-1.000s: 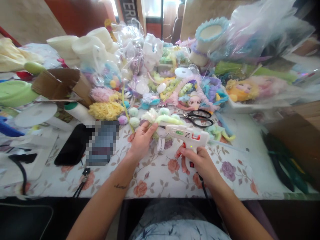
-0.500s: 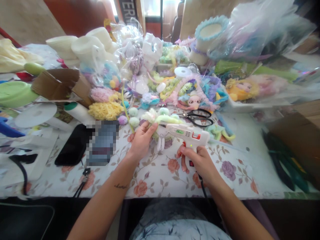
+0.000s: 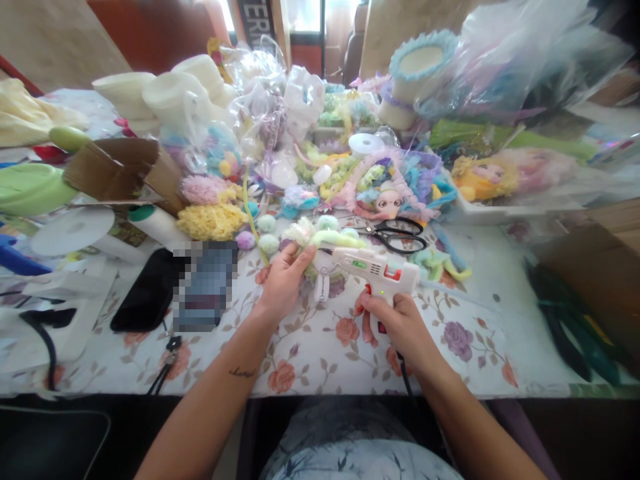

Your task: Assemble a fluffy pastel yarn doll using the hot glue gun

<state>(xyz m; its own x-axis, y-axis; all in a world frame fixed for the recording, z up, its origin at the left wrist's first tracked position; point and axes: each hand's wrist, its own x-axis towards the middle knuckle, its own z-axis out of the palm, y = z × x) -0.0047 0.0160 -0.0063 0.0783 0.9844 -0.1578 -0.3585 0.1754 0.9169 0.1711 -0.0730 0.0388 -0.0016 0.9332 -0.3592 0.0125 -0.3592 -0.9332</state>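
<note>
My right hand [image 3: 393,317] grips a white hot glue gun [image 3: 375,270] by its handle, fingers at the red trigger, with its nozzle pointing left. The nozzle tip is close to my left fingertips; whether it touches anything cannot be made out. My left hand [image 3: 286,280] pinches a fluffy cream and pale-green yarn piece [image 3: 303,233], which is partly hidden by the fingers. A white paper tag [image 3: 323,285] hangs below it. Just behind lie a pale-green fuzzy strip [image 3: 337,239] and pale pompoms [image 3: 268,243]. Black-handled scissors [image 3: 400,235] rest beyond the glue gun.
Left of my arm lie a black phone [image 3: 145,293] and a blurred-out device [image 3: 205,287]. A thread cone [image 3: 157,227] and a cardboard box [image 3: 123,170] stand farther back. Doll heads [image 3: 483,177] fill a white tray [image 3: 505,212] at right. Green-handled pliers [image 3: 565,327] lie near the right edge.
Both hands stay almost still, with the glue gun held in the same place. No object has visibly changed position.
</note>
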